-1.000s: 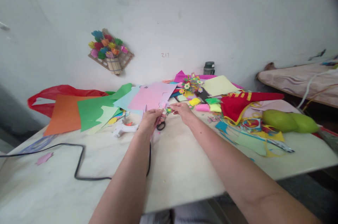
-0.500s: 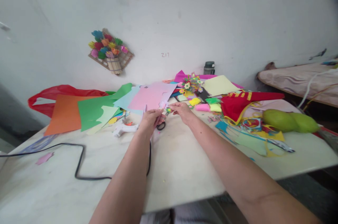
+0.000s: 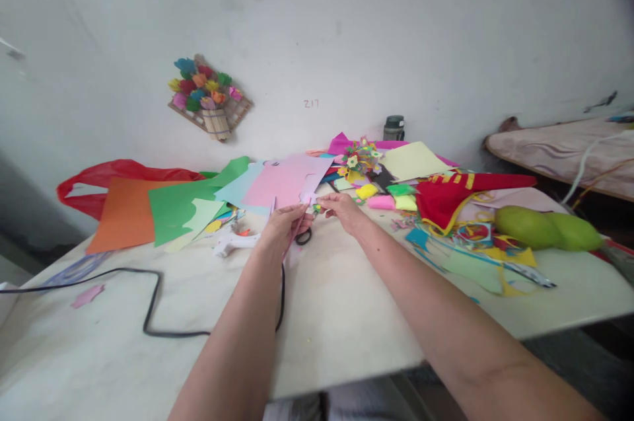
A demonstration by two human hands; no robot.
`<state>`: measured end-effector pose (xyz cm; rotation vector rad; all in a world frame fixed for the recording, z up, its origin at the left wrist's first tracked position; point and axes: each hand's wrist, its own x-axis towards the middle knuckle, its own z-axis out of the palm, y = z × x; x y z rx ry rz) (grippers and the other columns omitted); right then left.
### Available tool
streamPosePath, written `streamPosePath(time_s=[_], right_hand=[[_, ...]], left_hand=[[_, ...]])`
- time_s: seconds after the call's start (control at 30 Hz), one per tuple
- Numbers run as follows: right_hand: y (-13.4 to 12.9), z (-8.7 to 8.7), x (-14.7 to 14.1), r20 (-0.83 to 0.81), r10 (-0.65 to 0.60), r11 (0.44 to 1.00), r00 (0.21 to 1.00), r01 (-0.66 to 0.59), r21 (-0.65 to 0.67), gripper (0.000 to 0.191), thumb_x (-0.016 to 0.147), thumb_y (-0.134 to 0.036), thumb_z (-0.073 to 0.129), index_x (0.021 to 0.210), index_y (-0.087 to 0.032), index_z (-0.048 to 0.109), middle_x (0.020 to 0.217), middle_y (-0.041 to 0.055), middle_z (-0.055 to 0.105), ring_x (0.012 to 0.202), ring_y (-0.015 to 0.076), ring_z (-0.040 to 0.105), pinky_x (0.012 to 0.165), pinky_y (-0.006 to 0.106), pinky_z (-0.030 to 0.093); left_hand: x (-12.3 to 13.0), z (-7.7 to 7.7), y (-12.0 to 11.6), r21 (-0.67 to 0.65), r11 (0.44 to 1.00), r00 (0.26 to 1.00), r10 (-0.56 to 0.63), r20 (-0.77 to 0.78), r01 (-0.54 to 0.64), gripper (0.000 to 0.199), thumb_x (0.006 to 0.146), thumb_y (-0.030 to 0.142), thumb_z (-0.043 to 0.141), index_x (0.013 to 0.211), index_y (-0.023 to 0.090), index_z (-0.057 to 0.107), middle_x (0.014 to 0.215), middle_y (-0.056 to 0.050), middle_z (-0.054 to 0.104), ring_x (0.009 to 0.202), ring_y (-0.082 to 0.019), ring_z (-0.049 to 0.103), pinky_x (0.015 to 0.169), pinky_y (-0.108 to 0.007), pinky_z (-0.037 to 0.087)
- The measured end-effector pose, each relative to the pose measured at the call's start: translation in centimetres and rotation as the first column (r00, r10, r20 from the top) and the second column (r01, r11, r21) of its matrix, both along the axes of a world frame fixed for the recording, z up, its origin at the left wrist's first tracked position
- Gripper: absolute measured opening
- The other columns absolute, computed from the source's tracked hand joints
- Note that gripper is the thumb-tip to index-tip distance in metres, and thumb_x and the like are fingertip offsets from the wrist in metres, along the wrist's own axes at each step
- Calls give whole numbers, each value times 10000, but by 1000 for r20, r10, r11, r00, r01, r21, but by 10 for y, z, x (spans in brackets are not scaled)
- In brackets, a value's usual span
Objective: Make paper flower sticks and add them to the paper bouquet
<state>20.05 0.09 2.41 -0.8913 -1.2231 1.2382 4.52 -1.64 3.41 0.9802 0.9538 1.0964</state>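
Note:
My left hand [image 3: 287, 223] is closed in a pinch around a thin pink stick [image 3: 292, 236], which slants down past the palm. Facing it, my right hand [image 3: 343, 205] has thumb and fingers pinched together at a small green-and-yellow piece [image 3: 317, 208], perhaps paper; its exact kind is too small to tell. The fingertips of both hands are close together over the table. Just below them lies a black scissors handle [image 3: 304, 236], the rest of it hidden. A white glue gun [image 3: 235, 242] rests left of my left hand.
Pink [image 3: 277, 182], green [image 3: 173, 209] and orange [image 3: 126, 209] sheets lie behind and left. A black cord [image 3: 153, 302] crosses the left side. Paper flowers [image 3: 360, 160], a red cloth [image 3: 440, 199], green fruit [image 3: 525, 226] and paper scraps [image 3: 470, 269] occupy the right.
The pink stick shows more clearly below my left hand, whose fingers have shifted slightly. My right hand keeps its pinch. The whole view has moved a little.

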Motion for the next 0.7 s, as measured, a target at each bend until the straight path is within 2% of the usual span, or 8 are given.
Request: streamPosePath(time_s=[0.17,0.37,0.5,0.7], right_hand=[[0,0,0,19,19,1000,1000,-20,5,128,559,-258,643,602,-146,598,569,-13,563,523,78,488,473,200,346],[1,-3,0,-16,96,995,995,-96,12,176,639,-313,593,696,-147,606,730,35,640,534,84,523,472,200,370],[2,-3,0,17,53,998,998,-53,16,220,655,-359,589,707,-146,611,673,30,636,491,74,509,451,191,355],[6,-5,-2,72,-29,993,997,20,118,217,650,-351,591,690,-140,615,547,-7,586,428,54,454,439,183,338]], left_hand=[[0,1,0,-14,1000,999,27,21,-26,111,694,125,603,799,95,583,608,-48,633,443,-87,570,425,-169,468],[0,1,0,19,1000,1000,22,-1,-22,119,688,148,618,787,94,579,614,-47,628,439,-86,568,410,-159,458],[0,0,-1,50,999,1000,10,-17,-9,125,675,168,633,760,95,576,618,-45,628,439,-87,568,406,-157,454],[1,-1,-1,87,996,998,-19,-55,24,132,655,173,646,737,99,573,589,-40,626,426,-85,560,395,-154,438]])
